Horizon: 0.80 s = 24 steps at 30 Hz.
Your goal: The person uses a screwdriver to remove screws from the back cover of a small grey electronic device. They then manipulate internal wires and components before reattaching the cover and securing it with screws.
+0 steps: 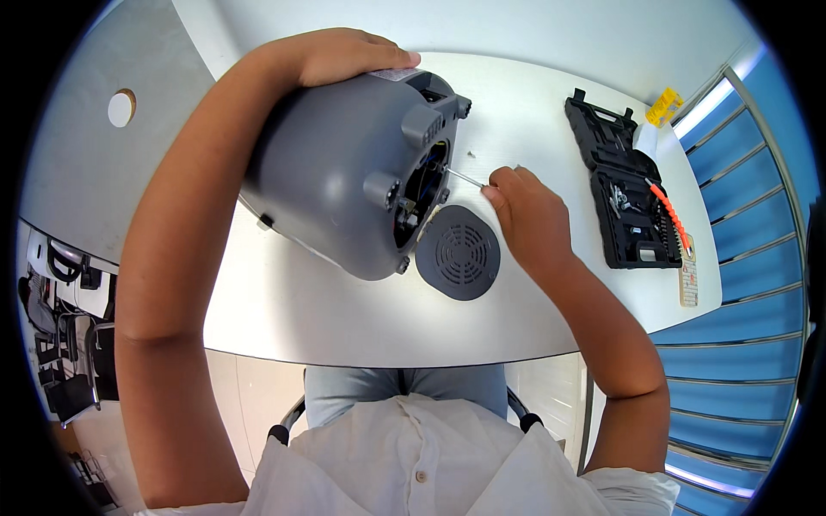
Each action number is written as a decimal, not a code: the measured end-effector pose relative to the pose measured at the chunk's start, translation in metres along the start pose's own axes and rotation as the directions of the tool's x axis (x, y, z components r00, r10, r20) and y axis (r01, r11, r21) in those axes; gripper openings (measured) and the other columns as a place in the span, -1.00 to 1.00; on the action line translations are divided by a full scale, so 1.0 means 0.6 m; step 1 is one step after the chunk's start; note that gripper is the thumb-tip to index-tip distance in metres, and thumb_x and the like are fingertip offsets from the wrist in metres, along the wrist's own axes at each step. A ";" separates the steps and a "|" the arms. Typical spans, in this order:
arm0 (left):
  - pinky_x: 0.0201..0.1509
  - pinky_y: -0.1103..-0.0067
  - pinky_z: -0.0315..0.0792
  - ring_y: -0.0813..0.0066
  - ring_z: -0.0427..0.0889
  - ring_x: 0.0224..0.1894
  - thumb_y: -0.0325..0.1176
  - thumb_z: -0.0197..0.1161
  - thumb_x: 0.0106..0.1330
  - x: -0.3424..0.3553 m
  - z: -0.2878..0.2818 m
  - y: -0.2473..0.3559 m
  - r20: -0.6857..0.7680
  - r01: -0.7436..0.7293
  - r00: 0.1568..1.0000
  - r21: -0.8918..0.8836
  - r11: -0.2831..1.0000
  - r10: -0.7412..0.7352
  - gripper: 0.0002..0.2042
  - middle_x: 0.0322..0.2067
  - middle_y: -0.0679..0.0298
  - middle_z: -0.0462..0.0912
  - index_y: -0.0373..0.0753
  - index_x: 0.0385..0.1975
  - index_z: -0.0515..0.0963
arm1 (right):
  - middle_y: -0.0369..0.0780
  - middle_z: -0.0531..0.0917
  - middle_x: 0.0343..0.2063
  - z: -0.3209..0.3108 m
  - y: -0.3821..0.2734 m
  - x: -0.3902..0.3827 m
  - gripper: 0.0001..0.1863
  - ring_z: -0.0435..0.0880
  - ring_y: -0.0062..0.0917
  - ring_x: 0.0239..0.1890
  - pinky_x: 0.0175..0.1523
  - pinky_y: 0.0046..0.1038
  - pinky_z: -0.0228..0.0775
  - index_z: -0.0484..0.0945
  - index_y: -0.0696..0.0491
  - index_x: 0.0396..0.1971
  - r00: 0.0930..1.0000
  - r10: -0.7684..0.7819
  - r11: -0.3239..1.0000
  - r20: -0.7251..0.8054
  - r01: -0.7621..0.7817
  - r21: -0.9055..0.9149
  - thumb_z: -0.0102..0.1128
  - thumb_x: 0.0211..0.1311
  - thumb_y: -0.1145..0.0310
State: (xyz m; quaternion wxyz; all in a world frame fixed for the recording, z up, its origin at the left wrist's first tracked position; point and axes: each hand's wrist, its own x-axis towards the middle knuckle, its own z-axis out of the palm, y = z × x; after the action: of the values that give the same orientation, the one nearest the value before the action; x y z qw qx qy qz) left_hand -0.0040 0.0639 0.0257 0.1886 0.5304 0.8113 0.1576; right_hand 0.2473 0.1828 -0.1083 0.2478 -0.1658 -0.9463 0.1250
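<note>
A rounded grey appliance (pixel 323 172), shaped like a rice cooker, lies on its side with its footed base turned to the right. Its base has a round opening (pixel 422 191) with wires and metal parts inside. My left hand (pixel 353 58) is wrapped over the far upper side of the body, its thumb stretched along it and its other fingers partly hidden. My right hand (pixel 529 211) is closed around a screwdriver (pixel 465 177), its handle hidden in the fist; the thin metal shaft reaches into the opening. A round grey vented cover (pixel 463 251) lies below the shaft, beside the base.
A black tool case (pixel 624 185) lies unfolded at the right, with small metal parts inside. An orange flexible shaft (pixel 671 215) rests across it, next to a pale remote control (pixel 688 279). Behind stands a yellow item (pixel 664 107). Metal railings (pixel 740 301) run along the right.
</note>
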 end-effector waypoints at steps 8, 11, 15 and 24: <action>0.13 0.45 0.37 0.18 0.57 -0.01 0.31 -0.03 0.20 -0.007 0.000 0.005 -0.012 -0.005 1.000 0.021 1.000 0.005 -0.29 0.01 0.02 0.55 -0.23 0.07 0.51 | -0.21 0.47 -0.58 -0.016 -0.005 -0.003 -0.72 0.52 -0.36 -0.55 -0.46 -0.42 0.36 0.39 0.08 -0.50 0.999 -0.033 0.993 0.023 0.031 0.110 0.24 0.17 0.22; 0.13 0.45 0.37 0.20 0.57 -0.03 0.29 -0.04 0.22 -0.008 -0.003 0.005 0.036 0.011 0.999 -0.028 1.000 -0.010 -0.30 0.01 0.02 0.55 -0.24 0.06 0.52 | -0.19 0.44 -0.67 -0.041 0.005 0.032 -0.72 0.43 -0.34 -0.60 -0.50 -0.48 0.27 0.41 0.12 -0.50 0.670 0.251 0.455 0.699 -0.719 0.525 0.17 0.24 0.23; 0.11 0.47 0.38 0.23 0.58 -0.07 0.25 -0.05 0.26 -0.015 -0.001 0.011 0.008 -0.001 1.000 -0.009 1.000 0.001 -0.34 -0.06 0.03 0.59 -0.24 0.04 0.53 | -0.21 0.40 -0.71 -0.032 0.015 0.034 -0.70 0.44 -0.35 -0.60 -0.47 -0.49 0.29 0.42 0.12 -0.48 0.778 0.224 0.685 0.587 -0.554 0.474 0.14 0.26 0.18; -0.15 0.58 0.39 0.50 0.48 -0.32 0.14 -0.01 0.29 -0.023 0.006 0.015 -0.074 0.015 0.997 -0.039 0.999 -0.018 -0.52 -0.38 0.22 0.57 -0.23 -0.31 0.56 | -0.23 0.39 -0.40 -0.016 -0.004 -0.008 -0.69 0.49 -0.44 -0.42 -0.38 -0.48 0.41 0.42 0.12 -0.38 0.969 -0.216 0.970 -0.116 0.200 -0.135 0.33 0.08 0.26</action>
State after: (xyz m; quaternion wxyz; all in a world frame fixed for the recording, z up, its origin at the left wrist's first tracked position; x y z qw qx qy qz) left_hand 0.0100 0.0551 0.0283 0.1697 0.5135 0.8190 0.1915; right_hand 0.2557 0.1800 -0.1016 0.3100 -0.0881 -0.9462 0.0289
